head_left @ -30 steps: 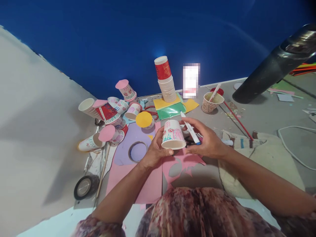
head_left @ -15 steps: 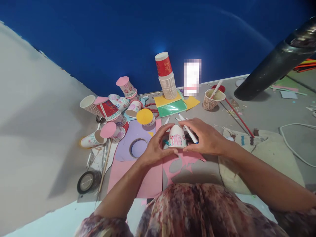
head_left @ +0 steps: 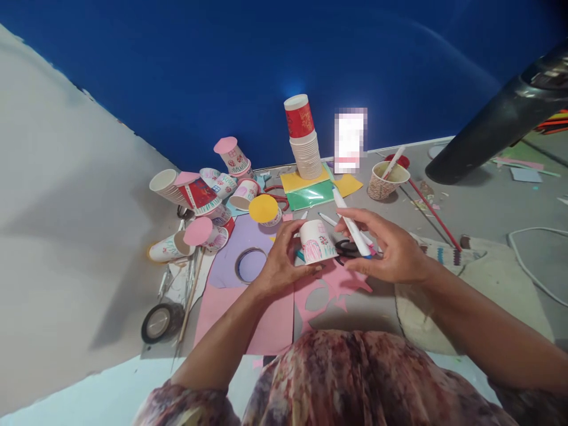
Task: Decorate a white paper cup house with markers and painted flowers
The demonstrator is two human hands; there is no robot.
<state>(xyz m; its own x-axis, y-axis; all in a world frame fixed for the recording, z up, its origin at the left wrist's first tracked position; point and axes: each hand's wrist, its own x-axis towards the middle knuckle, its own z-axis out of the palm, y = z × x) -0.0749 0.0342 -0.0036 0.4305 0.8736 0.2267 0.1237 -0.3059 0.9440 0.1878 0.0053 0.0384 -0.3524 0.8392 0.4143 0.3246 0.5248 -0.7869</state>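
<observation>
A white paper cup [head_left: 318,241], upside down and slightly tilted, is gripped at its left side by my left hand [head_left: 284,255]. Its wall carries a pink scribbled door, a window, small red drawings and green strokes. My right hand [head_left: 385,245], apart from the cup, holds a white marker [head_left: 350,222] with a blue end pointing down toward me. Black scissor handles [head_left: 348,251] lie between the cup and my right hand, partly hidden. Pink paper [head_left: 319,296] with cut-out holes lies beneath. More markers [head_left: 327,219] rest just behind the cup.
To the left stand several decorated cups [head_left: 233,160], some with round paper tops. A tall cup stack [head_left: 304,139] rises on coloured sheets at the back. A patterned cup [head_left: 387,180] holds a marker. Tape rolls [head_left: 157,323], a cloth bag [head_left: 470,290] and a black cylinder [head_left: 479,133] are around.
My right hand has come off the cup and moved right with the marker. The cup stays in my left hand, now turned and tilted a little. The view has shifted slightly.
</observation>
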